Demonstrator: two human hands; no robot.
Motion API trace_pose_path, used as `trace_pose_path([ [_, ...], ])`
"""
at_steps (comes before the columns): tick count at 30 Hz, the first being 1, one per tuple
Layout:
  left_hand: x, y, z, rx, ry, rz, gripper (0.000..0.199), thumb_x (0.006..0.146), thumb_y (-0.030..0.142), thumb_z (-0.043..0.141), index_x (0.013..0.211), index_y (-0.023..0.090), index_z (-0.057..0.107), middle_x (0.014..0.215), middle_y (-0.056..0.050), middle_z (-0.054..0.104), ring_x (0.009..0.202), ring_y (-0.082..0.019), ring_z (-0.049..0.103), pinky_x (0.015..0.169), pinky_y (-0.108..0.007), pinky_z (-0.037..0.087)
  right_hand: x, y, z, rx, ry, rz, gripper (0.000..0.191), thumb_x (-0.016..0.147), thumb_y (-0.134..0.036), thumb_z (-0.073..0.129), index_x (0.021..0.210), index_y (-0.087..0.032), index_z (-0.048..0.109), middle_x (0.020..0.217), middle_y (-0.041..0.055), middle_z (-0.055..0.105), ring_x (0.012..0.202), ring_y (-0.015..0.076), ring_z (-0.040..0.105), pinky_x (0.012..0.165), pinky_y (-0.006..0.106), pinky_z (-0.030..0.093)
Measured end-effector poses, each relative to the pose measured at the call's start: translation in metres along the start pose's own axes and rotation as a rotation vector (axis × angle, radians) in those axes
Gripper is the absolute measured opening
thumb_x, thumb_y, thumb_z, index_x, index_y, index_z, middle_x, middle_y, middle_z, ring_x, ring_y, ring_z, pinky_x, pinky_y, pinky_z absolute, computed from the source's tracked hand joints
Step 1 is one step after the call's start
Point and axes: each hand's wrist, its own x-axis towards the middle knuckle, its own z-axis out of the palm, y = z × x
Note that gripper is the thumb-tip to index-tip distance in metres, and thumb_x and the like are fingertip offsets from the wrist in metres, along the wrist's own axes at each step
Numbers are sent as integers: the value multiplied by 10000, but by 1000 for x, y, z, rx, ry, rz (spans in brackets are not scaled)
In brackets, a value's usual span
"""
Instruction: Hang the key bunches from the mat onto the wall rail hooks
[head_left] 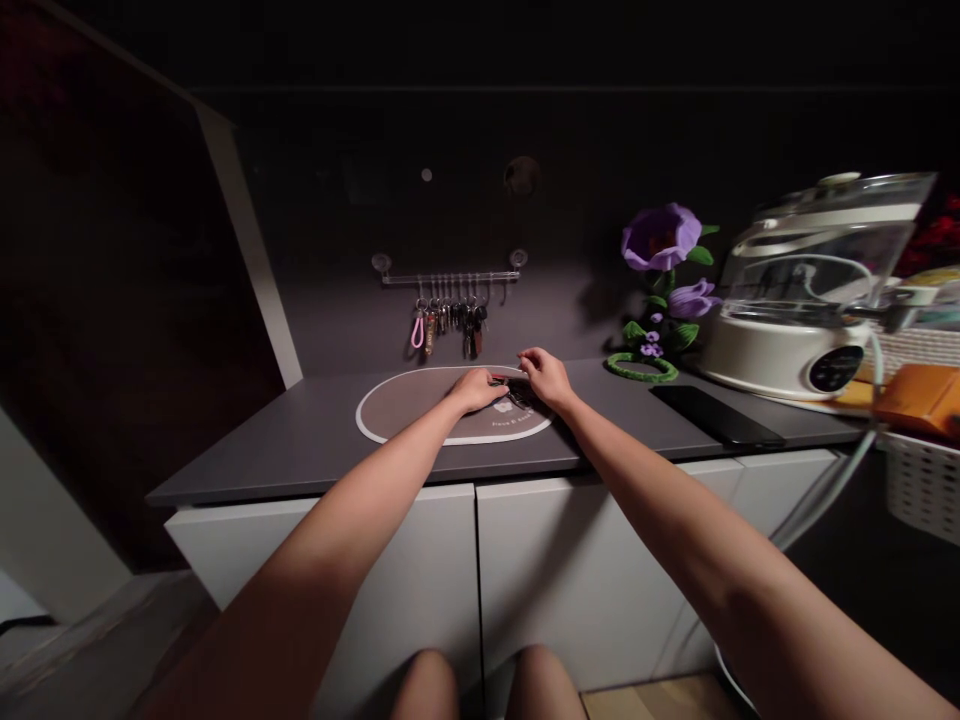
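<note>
An oval brown mat (405, 405) with a white border lies on the dark countertop. On its right part is a small dark bunch (516, 392), seemingly keys, with something red beside it. My left hand (478, 390) rests at the left of the bunch, its fingers together and touching it; the exact grip is hard to make out. My right hand (545, 376) is bent over the bunch's right side, thumb and fingers curled close together; what they pinch is too small to tell. Several keys (454, 318) hang from a clear rail (450, 279) on the wall behind.
Purple artificial flowers (660, 240) with a green ring base stand to the right. A black phone (716, 415) lies before a white appliance (795, 300) with a clear top. A white basket (922, 485) and cable are at the far right. White cabinet doors (555, 570) are below.
</note>
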Motion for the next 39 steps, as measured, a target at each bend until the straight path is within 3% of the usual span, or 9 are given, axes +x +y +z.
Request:
trace_pose_path([
  [4,-4,-3,-4,-83,-123,32,291,567,410,674,524,150,550,432,41,468,447,-78,392,474,-218,272,3,1,5,-62,-23,-44,186,789,-214,460,881,-183,618,815,47,653,758,146,571,760,281,419],
  [9,-6,0,-13,-173,-219,-50,269,549,348,684,495,144,517,417,57,423,414,-63,340,450,-226,226,2,1,7,-82,-37,-72,183,789,-214,466,869,-186,628,854,60,653,793,158,572,781,287,414],
  [16,-4,-10,-22,-386,-142,-183,229,508,251,722,655,120,604,530,34,551,516,-93,476,544,-236,353,1,-3,6,-75,-31,-83,182,781,-212,477,867,-187,635,872,57,654,820,164,571,794,290,410],
  [22,-2,-8,-26,-719,-109,-259,180,553,154,714,692,98,616,593,-4,611,552,-91,539,639,-253,427,0,-6,5,-72,-39,-82,198,785,-217,476,887,-179,641,884,65,656,810,169,576,781,293,415],
  [28,0,-4,-30,-1023,-137,-304,128,623,77,673,733,89,609,698,-40,641,632,-91,589,722,-253,469,-2,-11,3,-84,-50,-98,203,788,-213,468,885,-172,642,907,61,660,823,157,577,780,280,419],
  [32,-1,-2,-33,-1130,-160,-333,131,671,64,628,789,109,593,759,-42,645,704,-113,608,780,-317,483,-3,-15,3,-63,-69,-103,209,795,-223,463,885,-160,641,894,65,662,811,154,581,769,274,419],
  [39,-3,-1,-38,-1311,-208,-211,86,699,68,590,771,109,568,783,-56,635,787,-157,624,857,-415,459,-3,-15,4,46,-129,-84,230,793,-297,476,903,-164,628,869,48,660,774,140,572,735,262,416],
])
